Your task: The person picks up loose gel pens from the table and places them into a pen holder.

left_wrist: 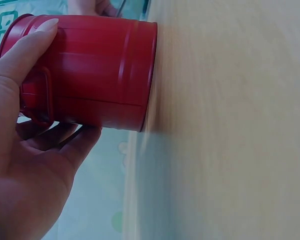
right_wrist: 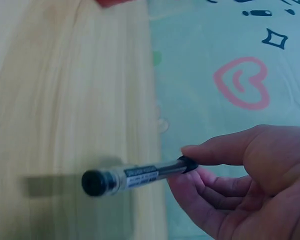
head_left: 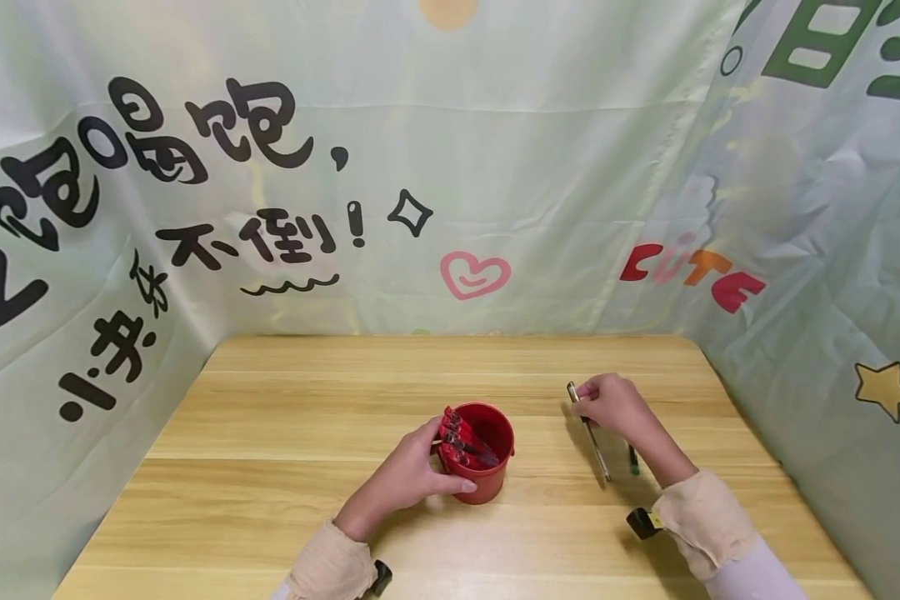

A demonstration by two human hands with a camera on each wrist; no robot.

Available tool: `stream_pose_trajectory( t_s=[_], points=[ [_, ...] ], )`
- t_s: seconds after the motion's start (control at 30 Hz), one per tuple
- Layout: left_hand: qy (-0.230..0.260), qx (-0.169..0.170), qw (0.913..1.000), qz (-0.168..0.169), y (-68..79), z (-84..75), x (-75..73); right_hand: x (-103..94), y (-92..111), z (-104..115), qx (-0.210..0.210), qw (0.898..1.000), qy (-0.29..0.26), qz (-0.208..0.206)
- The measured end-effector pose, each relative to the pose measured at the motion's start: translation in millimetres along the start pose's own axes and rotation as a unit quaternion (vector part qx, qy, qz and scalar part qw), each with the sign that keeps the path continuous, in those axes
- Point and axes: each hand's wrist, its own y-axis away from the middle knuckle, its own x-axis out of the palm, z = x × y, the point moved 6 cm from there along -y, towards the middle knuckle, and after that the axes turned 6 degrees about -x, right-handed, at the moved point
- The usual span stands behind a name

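A small red bucket (head_left: 486, 485) stands upright on the table. My left hand (head_left: 401, 479) grips its left side, thumb across the front, as the left wrist view shows against the bucket wall (left_wrist: 95, 70). Several red pens (head_left: 459, 437) lean inside toward the left rim. Right of the bucket, my right hand (head_left: 613, 410) pinches a clear-barrelled pen (head_left: 597, 452) with a dark end. In the right wrist view thumb and fingers hold this pen (right_wrist: 142, 176) by a black part, tilted over the table. A short green-and-black thing (head_left: 633, 461), partly hidden by the right arm, lies on the table.
The wooden table (head_left: 292, 433) is bounded at the back and sides by a printed cloth (head_left: 555, 183). Dark wrist-worn devices sit at the right cuff (head_left: 640, 523) and the left cuff (head_left: 379, 577), close over the tabletop.
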Motion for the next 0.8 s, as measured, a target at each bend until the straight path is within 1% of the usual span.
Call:
stream_pose_trajectory(
  t_s=[0.1,0.27,0.43,0.6,0.8],
  points=[
    [0.002,-0.001,1.0000,0.001,-0.1,-0.2,0.2,-1.4,1.4,8.5,-0.012,0.999,-0.030,0.000],
    [0.000,-0.002,1.0000,0.000,0.0,0.1,0.1,-5.6,2.7,23.6,-0.022,0.998,-0.058,-0.013],
    [0.004,0.003,1.0000,0.000,0.0,0.0,0.3,-12.6,6.8,42.6,-0.048,0.995,-0.075,-0.048],
    [0.007,0.002,1.0000,0.001,0.2,0.2,0.5,-21.3,14.5,66.5,-0.077,0.989,-0.091,-0.089],
    [0.009,0.007,0.9999,0.002,0.1,-0.3,0.7,-28.2,23.2,90.9,-0.092,0.982,-0.111,-0.120]
  ],
)
